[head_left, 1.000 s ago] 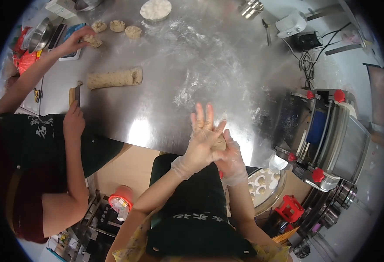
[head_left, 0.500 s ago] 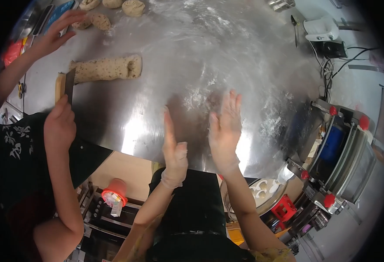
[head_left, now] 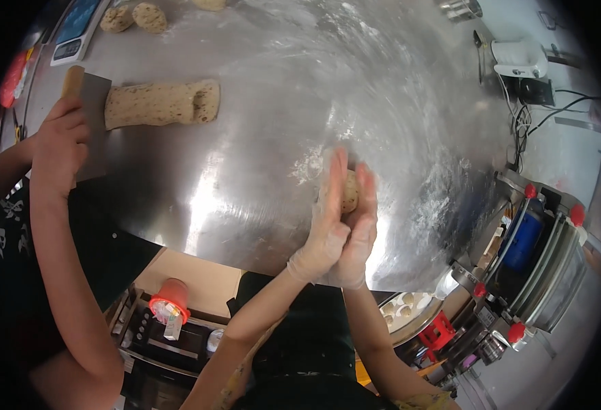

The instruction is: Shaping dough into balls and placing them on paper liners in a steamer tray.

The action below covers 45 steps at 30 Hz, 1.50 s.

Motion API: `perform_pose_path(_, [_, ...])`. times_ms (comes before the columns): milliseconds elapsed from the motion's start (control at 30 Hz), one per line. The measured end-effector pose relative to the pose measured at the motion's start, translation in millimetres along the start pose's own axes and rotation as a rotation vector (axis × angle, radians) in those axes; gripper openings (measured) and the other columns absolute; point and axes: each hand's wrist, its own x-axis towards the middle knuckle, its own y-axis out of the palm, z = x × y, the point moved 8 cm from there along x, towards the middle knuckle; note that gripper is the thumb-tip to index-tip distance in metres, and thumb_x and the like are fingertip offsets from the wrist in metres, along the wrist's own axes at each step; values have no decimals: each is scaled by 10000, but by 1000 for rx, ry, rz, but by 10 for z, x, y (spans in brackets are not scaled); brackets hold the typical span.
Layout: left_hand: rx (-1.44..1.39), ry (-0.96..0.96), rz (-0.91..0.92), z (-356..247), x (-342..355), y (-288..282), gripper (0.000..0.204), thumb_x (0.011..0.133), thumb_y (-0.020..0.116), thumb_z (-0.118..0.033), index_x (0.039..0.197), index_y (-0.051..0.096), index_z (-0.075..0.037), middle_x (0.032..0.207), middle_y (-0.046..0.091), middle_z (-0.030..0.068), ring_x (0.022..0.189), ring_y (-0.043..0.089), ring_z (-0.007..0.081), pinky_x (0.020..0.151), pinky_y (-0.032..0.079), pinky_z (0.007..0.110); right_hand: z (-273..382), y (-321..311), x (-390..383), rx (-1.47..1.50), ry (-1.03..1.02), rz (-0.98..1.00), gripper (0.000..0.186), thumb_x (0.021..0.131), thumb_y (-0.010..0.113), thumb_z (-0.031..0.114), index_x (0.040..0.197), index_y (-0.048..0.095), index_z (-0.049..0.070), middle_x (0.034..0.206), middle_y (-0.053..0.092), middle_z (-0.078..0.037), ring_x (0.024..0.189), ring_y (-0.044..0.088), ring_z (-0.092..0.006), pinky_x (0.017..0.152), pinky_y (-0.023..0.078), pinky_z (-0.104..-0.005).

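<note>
Between my two gloved hands lies a speckled dough ball [head_left: 349,193] on the steel table, partly hidden by the fingers. My left hand [head_left: 325,229] presses along its left side, fingers stretched forward and blurred. Along the other side is my right hand [head_left: 360,229], its fingers also long and slightly curved, so the two hands cup the ball together. Both wear thin clear gloves. White flour [head_left: 307,165] dusts the metal just to the left of the hands.
At left a co-worker's hand [head_left: 61,137] grips a dough scraper [head_left: 95,102] beside a thick dough log [head_left: 157,104]. More dough balls [head_left: 150,18] and a scale [head_left: 71,48] sit at the far left. A machine with red knobs [head_left: 526,236] stands at right.
My left hand has moved right and closed in toward my right hand, and a dough ball now shows between them. The co-worker's scraper has shifted left, away from the log.
</note>
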Motion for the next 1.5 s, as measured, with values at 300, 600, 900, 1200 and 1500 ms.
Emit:
perform_pose_path(300, [116, 20, 84, 29, 188, -56, 1013, 940, 300, -730, 1562, 5, 12, 1649, 12, 187, 1524, -4, 283, 1219, 46, 392, -200, 17, 63, 38, -39, 26, 927, 983, 351, 654, 1547, 110, -41, 1628, 153, -183, 1506, 145, -297, 1221, 108, -421])
perform_pose_path(600, [209, -123, 47, -31, 379, -101, 934, 954, 440, -570, 1545, 79, 57, 1602, 185, 250, 1395, 370, 395, 1119, 319, 416, -106, 72, 255, -23, 40, 6, 927, 977, 359, 661, 1529, 193, -65, 1593, 271, -170, 1477, 250, -282, 1204, 207, -396])
perform_pose_path(900, [85, 133, 5, -107, 300, -176, 982, 922, 507, -517, 1535, 26, 81, 1617, 107, 266, 1469, 242, 396, 1167, 247, 427, -73, 7, 276, -447, -77, 132, 799, 1019, 220, 580, 1531, 241, -32, 1573, 305, -216, 1488, 217, -360, 1206, 164, -448])
perform_pose_path(1200, [202, 66, 0, -3, 266, -102, 1005, 914, 454, -574, 1521, 41, 113, 1607, 63, 298, 1486, 123, 450, 1195, 185, 448, -63, -120, 228, -417, -32, 75, 894, 985, 193, 671, 1517, 271, -44, 1591, 273, -204, 1507, 100, -398, 1205, 131, -480])
perform_pose_path(1500, [310, 95, -18, -35, 54, -200, 1025, 924, 408, -631, 1533, -1, 84, 1618, 9, 288, 1507, 80, 408, 1202, 152, 458, -29, -215, 218, -386, -242, 77, 882, 986, 193, 660, 1530, 249, -31, 1603, 242, -204, 1505, 77, -416, 1210, 102, -482])
